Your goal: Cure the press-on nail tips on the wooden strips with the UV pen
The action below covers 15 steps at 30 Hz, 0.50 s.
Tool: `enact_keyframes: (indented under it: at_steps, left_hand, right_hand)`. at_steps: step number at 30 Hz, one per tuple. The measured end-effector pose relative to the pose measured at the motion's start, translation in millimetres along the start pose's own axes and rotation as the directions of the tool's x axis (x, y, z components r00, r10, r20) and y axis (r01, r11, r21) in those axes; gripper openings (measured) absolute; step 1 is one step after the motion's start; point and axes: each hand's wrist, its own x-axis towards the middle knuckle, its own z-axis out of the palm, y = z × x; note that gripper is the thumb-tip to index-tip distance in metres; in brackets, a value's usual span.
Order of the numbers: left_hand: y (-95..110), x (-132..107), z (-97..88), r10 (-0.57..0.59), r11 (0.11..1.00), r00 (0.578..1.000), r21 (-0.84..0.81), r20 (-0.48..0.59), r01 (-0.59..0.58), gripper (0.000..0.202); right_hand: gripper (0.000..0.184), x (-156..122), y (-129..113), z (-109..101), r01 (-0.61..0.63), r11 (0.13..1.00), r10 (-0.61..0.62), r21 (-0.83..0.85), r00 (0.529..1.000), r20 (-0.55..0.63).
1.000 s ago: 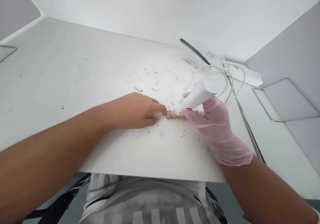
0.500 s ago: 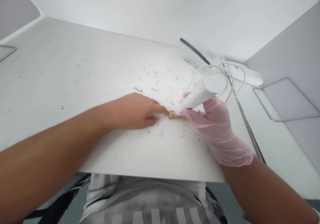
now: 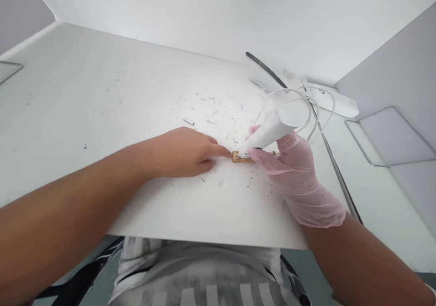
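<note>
My bare left hand (image 3: 184, 153) rests on the white table, its index finger stretched out to the left end of a short, narrow tan bar (image 3: 242, 159). The thumb lies apart below that finger and grips nothing. Small silvery bits show on top of the bar. Wearing a pink glove, my right hand (image 3: 291, 165) is wrapped round a white corded handheld tool (image 3: 274, 126), tilted with its lower end at the bar. The glove hides the tool's tip and part of the bar.
Dark and grey crumbs (image 3: 207, 99) are scattered over the table (image 3: 153, 210). A small metal cylinder (image 3: 188, 121) lies beyond my left hand. At the back right are a looped white cable (image 3: 315, 110), a black strip (image 3: 265, 67) and a white power strip (image 3: 337, 101). Wire frames flank both sides.
The bar's left end and my left index fingertip have shifted slightly to the right. My right hand and the white tool look almost unmoved.
</note>
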Motion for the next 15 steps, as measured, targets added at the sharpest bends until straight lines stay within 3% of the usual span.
enact_keyframes:
  at_steps: [15]
  left_hand:
    - [-2.1, -0.8, 0.4, -0.029, 0.999, 0.999, -0.024, -0.030, 0.028, 0.040]
  right_hand:
    - [0.007, 0.5, 5.8, -0.7, -0.006, 1.000, 0.006, 0.004, 1.000, 0.007]
